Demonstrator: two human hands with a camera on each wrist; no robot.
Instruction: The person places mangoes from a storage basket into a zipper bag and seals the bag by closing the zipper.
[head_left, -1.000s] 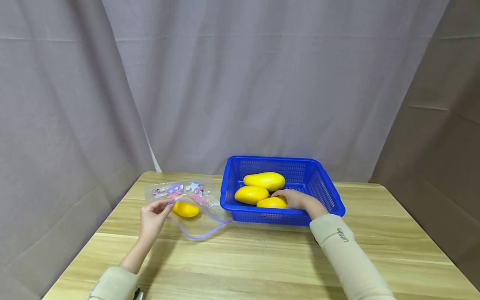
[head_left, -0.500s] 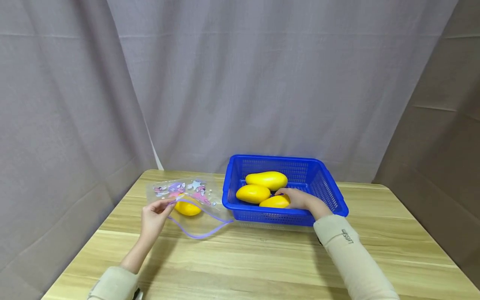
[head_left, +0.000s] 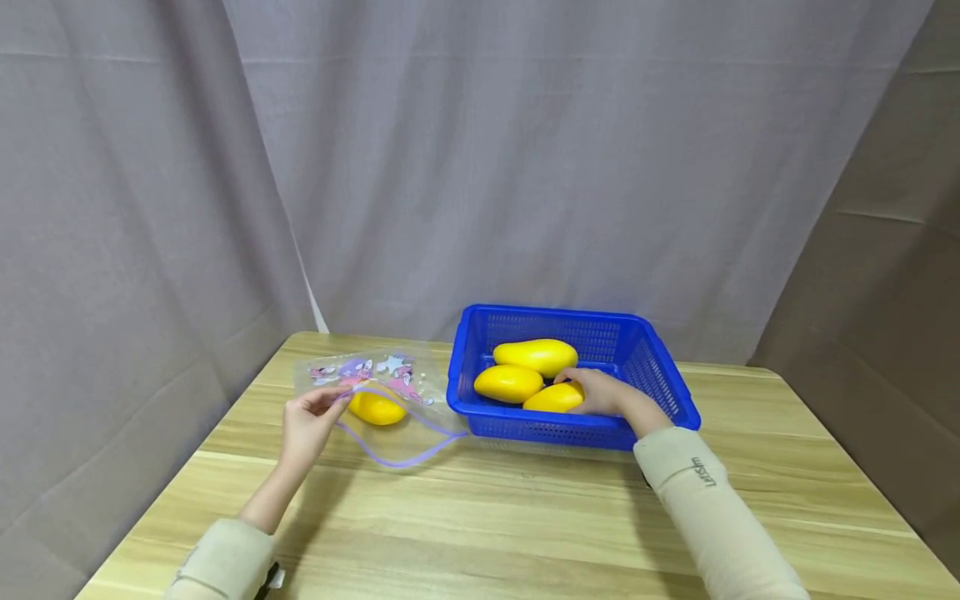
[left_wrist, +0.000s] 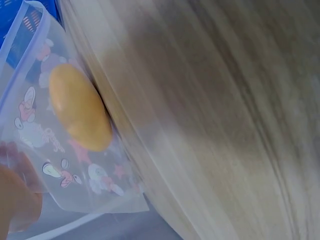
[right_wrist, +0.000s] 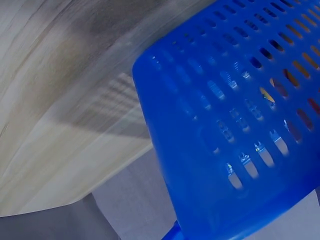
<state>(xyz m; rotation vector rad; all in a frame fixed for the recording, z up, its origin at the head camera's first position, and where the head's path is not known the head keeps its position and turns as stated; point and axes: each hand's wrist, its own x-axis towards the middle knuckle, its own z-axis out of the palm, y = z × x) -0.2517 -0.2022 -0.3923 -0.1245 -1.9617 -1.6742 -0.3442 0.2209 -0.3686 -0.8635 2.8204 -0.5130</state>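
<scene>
My left hand (head_left: 309, 423) pinches the purple zip edge of a clear zip bag (head_left: 405, 446) printed with cartoon figures. The bag's mouth gapes toward me, and one yellow mango (head_left: 377, 407) lies inside; the left wrist view shows the same mango (left_wrist: 80, 107) through the plastic. To the right, my right hand (head_left: 600, 392) reaches over the near wall of a blue perforated basket (head_left: 577, 427). Its fingers curl round the right end of the nearest mango (head_left: 553, 397). Two more mangoes lie in the basket, one at the left (head_left: 508, 383) and one behind (head_left: 536, 356). In the right wrist view the basket wall hides this hand.
Everything stands on a wooden table (head_left: 450, 533), with the basket near its back edge. A grey curtain (head_left: 480, 167) hangs close behind, and a brown one (head_left: 870, 333) lines the right side. The bag's right corner lies right at the basket's front left.
The head view has shifted slightly. Both hands, the bag and the mangoes keep nearly the same places, with the right hand staying at the nearest mango.
</scene>
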